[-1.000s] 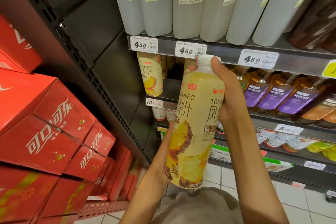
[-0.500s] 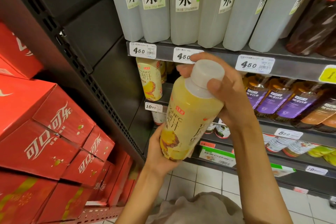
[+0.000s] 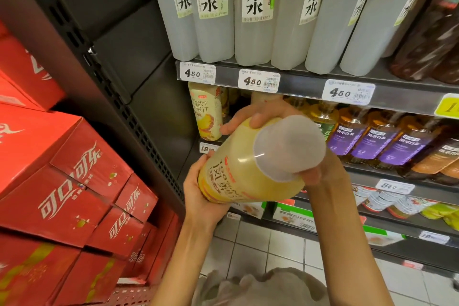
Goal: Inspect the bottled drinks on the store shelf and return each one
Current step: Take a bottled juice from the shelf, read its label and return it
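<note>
- While tipped cap-first toward the camera, yellow pineapple juice bottle [image 3: 238,171] sits in both hands, off the shelf.
- Left hand [image 3: 198,196] cups its base; right hand [image 3: 280,117] wraps the neck.
- Behind: matching bottle [image 3: 206,112] on the shelf [image 3: 305,82], grey bottles [image 3: 250,12] above.

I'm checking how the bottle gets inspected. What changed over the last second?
The juice bottle tipped from upright until its white cap points at the camera. The left hand still cups the base and the right hand still grips near the cap; neither let go. The shelf stock and the red boxes stayed put.
</note>
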